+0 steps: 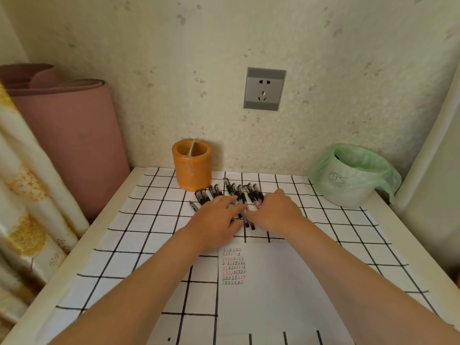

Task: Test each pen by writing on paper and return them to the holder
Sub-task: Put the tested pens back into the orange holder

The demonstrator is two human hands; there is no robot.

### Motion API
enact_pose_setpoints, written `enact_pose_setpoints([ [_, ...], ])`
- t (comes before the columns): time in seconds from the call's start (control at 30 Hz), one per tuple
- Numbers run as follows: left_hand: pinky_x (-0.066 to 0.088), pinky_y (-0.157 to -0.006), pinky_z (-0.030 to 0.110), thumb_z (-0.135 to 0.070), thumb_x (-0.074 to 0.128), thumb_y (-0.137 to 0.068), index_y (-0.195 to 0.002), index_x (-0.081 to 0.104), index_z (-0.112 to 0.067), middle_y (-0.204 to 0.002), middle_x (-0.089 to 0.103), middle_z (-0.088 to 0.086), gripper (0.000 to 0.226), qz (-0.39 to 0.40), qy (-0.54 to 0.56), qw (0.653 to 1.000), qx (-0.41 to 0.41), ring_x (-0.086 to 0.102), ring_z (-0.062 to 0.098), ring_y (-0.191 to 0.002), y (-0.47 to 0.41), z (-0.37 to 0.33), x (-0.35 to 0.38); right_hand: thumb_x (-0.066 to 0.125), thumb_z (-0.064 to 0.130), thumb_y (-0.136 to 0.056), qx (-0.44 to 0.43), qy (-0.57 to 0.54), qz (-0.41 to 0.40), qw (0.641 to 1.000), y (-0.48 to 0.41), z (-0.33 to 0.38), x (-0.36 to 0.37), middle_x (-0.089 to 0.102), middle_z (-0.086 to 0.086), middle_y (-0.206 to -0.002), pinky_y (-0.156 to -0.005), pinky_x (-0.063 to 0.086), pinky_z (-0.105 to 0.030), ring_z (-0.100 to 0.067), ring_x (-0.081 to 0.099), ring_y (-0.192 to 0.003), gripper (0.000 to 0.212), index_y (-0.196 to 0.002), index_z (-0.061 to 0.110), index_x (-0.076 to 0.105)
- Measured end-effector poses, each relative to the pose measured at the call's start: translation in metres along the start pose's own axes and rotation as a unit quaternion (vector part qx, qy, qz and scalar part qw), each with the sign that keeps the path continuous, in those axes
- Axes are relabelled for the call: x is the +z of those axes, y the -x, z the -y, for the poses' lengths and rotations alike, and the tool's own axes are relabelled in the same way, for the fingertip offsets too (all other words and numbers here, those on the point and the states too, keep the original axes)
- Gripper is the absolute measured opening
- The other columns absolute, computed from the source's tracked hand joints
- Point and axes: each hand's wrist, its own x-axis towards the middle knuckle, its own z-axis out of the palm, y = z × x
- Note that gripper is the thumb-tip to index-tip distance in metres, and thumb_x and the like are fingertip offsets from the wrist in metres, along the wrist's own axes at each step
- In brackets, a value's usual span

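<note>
Testing judged largely done: paper (261, 290) marked, pens (239, 192) unreturned beside holder (193, 170); left hand (214, 220) fingers flat on them, right hand (276, 212) fingers' state cannot be told.

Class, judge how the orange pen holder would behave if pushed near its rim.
The pen holder looks wide and squat, so it would probably slide, not tip. Only one thin stick shows inside, so likely light. Its glossy side may be slippery.

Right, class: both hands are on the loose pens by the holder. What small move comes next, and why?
Probably draw the left hand and right hand together to bunch the pens, ready for the holder. Both hands rest on the row with no pen lifted, the paper carries many rows of marks, and the holder looks nearly empty.
</note>
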Motion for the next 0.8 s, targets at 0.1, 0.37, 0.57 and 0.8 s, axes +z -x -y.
enact_pose_setpoints([
  [0.1,0.023,-0.120,0.041,-0.042,0.040,-0.103,-0.152,0.037,-0.030,-0.160,0.029,0.001,0.051,0.000,0.007,1.000,-0.005,0.020,0.019,-0.148,-0.001,-0.001,-0.002,0.059,0.060,-0.080,0.010,0.007,0.018,1.000,-0.003,0.003,-0.002,0.043,-0.007,-0.119,-0.071,0.044,-0.031,-0.026,0.052,-0.108,0.041,-0.095,0.022,0.056],
  [0.37,0.023,-0.119,0.042,-0.044,0.043,-0.102,-0.152,0.035,-0.027,-0.161,0.027,0.001,0.054,0.003,-0.007,1.000,-0.007,0.019,0.019,-0.148,-0.001,-0.003,-0.002,0.049,0.034,-0.092,0.005,0.078,-0.037,0.996,-0.010,0.000,0.005,0.043,-0.011,-0.129,-0.088,0.041,-0.036,-0.028,0.044,-0.116,0.038,-0.121,0.011,0.056],
  [0.57,0.024,-0.119,0.038,-0.044,0.044,-0.102,-0.150,0.038,-0.027,-0.159,0.030,-0.001,0.052,0.012,0.009,1.000,-0.013,0.020,0.017,-0.147,-0.002,-0.004,-0.008,0.047,0.016,-0.092,-0.014,0.100,-0.021,0.995,-0.016,-0.003,0.006,0.049,-0.013,-0.124,-0.085,0.042,-0.035,-0.029,0.050,-0.113,0.036,-0.127,0.009,0.041],
  [0.8,0.023,-0.118,0.033,-0.040,0.051,-0.100,-0.155,0.029,-0.023,-0.157,0.034,-0.002,0.061,0.007,0.063,0.997,-0.039,0.024,0.016,-0.146,-0.002,-0.009,-0.016,0.047,0.009,-0.091,-0.050,0.114,-0.007,0.992,-0.012,-0.006,0.006,0.055,-0.012,-0.117,-0.075,0.039,-0.033,-0.028,0.056,-0.104,0.032,-0.122,0.008,0.041],
])
